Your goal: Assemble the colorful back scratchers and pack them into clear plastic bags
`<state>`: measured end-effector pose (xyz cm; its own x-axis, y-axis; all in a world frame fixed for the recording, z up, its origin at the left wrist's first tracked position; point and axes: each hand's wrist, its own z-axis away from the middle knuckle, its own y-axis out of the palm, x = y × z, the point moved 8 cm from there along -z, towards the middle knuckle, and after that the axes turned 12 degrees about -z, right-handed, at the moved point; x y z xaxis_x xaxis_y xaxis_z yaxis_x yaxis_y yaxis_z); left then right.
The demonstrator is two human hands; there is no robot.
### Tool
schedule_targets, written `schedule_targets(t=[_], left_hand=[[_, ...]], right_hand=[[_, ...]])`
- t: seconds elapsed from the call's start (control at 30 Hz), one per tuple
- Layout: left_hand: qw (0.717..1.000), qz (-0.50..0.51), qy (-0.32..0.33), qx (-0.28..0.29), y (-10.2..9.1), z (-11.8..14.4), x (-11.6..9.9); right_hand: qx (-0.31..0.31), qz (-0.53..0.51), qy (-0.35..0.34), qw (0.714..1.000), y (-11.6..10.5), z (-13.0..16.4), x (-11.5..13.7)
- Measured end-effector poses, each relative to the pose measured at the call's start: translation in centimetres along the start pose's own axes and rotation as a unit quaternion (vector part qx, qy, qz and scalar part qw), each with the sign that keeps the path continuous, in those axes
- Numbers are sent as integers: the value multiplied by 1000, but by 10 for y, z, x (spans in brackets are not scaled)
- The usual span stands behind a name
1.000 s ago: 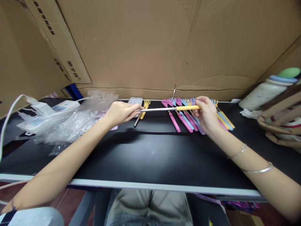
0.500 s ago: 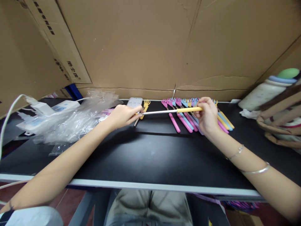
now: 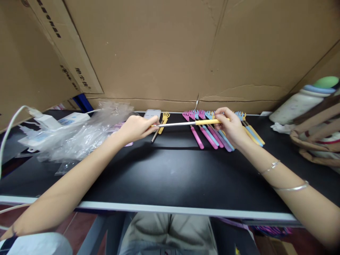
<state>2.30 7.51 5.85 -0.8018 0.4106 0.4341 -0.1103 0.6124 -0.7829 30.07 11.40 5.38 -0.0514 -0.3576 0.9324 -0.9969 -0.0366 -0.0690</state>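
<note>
Stretched level above the table is a telescopic back scratcher (image 3: 183,124) with a silver rod and a yellow handle. My left hand (image 3: 139,126) is closed on its left end, hiding most of the head. At the other end, the fingers of my right hand (image 3: 230,124) pinch the yellow handle. Behind and below my right hand lie several pink, blue, purple and yellow back scratchers (image 3: 209,136) in a row, partly covered by it. Another yellow back scratcher (image 3: 164,124) rests just right of my left hand, beside a dark pen (image 3: 155,136).
A phone (image 3: 152,114) leans at the back. Clear plastic bags (image 3: 79,138) and a white power strip (image 3: 71,119) are on the left. A bottle (image 3: 297,102), crumpled tissue (image 3: 283,128) and brown bag (image 3: 318,131) stand right. A cardboard wall (image 3: 164,53) closes the back.
My right hand has moved slightly left with the yellow handle, and the silver rod between my hands looks a little shorter. My left hand has shifted slightly left.
</note>
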Motion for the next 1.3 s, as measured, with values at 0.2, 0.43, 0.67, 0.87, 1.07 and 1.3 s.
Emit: schedule_targets(t=[0.2, 0.43, 0.67, 0.87, 1.07, 1.3], left_hand=[[1000, -9, -3, -7, 2, 0, -6], [1000, -28, -8, -6, -2, 0, -6], [999, -33, -6, -23, -2, 1, -5], [998, -37, -2, -51, -7, 2, -6], [997, -43, 4, -70, -10, 2, -7], [996, -27, 11, -85, -12, 4, -9]], right_hand=[[-8, 25, 25, 999, -6, -3, -18], [55, -13, 16, 998, 1, 1, -4], [124, 31, 40, 991, 3, 2, -4], [110, 47, 38, 992, 3, 2, -3], [93, 54, 62, 992, 4, 5, -5], [83, 57, 80, 992, 5, 7, -9]])
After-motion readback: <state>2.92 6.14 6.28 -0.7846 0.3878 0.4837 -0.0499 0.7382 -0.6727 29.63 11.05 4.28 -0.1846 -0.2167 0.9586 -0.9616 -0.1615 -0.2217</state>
